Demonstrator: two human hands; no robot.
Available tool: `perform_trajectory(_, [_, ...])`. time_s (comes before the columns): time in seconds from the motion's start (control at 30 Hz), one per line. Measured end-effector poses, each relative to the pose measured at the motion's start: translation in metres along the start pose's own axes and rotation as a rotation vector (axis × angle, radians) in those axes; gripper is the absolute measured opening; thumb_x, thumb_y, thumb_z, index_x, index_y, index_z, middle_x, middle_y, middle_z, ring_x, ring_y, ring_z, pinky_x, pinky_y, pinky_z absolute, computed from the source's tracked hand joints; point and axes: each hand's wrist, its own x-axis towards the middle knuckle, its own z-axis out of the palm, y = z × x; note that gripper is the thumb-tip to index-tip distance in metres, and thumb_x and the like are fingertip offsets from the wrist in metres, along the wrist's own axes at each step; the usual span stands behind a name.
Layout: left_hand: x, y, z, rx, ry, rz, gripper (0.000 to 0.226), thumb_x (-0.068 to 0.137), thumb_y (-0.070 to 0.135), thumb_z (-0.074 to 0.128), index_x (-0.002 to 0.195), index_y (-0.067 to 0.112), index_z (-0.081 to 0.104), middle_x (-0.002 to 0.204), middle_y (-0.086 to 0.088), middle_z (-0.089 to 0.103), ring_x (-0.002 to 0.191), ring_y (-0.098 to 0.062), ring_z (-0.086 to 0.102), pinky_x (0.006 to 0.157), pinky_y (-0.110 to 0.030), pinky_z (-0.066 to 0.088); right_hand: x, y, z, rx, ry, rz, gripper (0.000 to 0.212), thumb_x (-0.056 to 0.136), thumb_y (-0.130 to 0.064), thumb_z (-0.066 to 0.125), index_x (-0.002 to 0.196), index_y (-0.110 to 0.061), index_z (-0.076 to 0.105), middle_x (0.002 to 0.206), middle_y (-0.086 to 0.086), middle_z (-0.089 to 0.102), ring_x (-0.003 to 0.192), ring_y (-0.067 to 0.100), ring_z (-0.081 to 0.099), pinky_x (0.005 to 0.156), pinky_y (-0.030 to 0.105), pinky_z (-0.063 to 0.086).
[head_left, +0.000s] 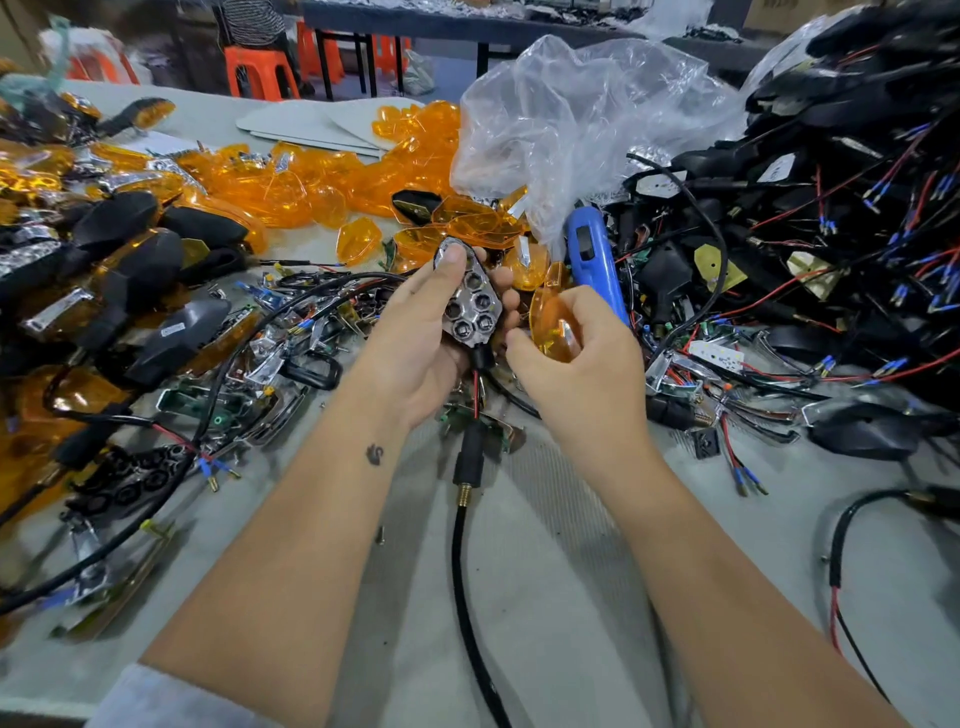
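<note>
Left hand (415, 332) curled round chrome reflector unit (470, 306), thumb pressing its top end; unit just left of blue tool (592, 260). Right hand (582, 364) pinching amber lens (553, 325), just below-left of same tool. I judge both light, rigid plastic; chrome slick, lens thin, may crack or scuff. I'd hold lens by rim, unit by sides, clear of red-black lead (475, 384).

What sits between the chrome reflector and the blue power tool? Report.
Head view: the amber lens held by the right hand lies between the chrome reflector and the blue power tool.
</note>
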Motion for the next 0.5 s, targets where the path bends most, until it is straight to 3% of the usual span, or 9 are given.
perform_trajectory(0.17, [0.003,0.001,-0.003,-0.059,-0.006,0.006,0.023,0.104,0.027,0.045,0.106,0.013,0.063,0.083,-0.006,0.070,0.075,-0.018,0.068,0.068,-0.032,0.058,-0.011,0.000,0.010,-0.116,-0.113,0.039,0.034,0.078,-0.021,0.075,0.072,-0.015,0.043,0.063,-0.001,0.051,0.055,0.006,0.042,0.055,0.031,0.042])
perform_trajectory(0.3, [0.005,0.001,-0.004,-0.059,-0.061,-0.011,0.021,0.104,0.022,0.045,0.112,0.016,0.063,0.085,-0.006,0.069,0.078,-0.018,0.068,0.068,-0.033,0.057,-0.015,0.002,0.015,-0.218,-0.122,0.052,0.036,0.078,-0.022,0.074,0.068,-0.023,0.039,0.063,-0.024,0.051,0.057,0.003,0.046,0.050,0.015,0.035])
perform_trajectory(0.4, [0.005,0.000,-0.008,-0.043,-0.161,0.008,0.029,0.095,0.002,0.054,0.118,0.017,0.061,0.088,-0.005,0.068,0.084,-0.017,0.068,0.071,-0.032,0.057,-0.014,0.003,0.016,-0.170,-0.104,0.068,0.034,0.078,-0.019,0.075,0.071,-0.017,0.041,0.058,-0.010,0.045,0.055,0.007,0.041,0.051,0.018,0.035])
perform_trajectory(0.5, [0.005,-0.001,-0.011,-0.027,-0.246,0.030,0.046,0.085,-0.008,0.061,0.123,0.018,0.059,0.093,-0.005,0.068,0.088,-0.017,0.066,0.074,-0.031,0.057,-0.014,0.002,0.017,-0.142,-0.101,0.080,0.037,0.078,-0.016,0.075,0.070,-0.017,0.039,0.059,-0.008,0.040,0.054,0.007,0.038,0.051,0.018,0.035])
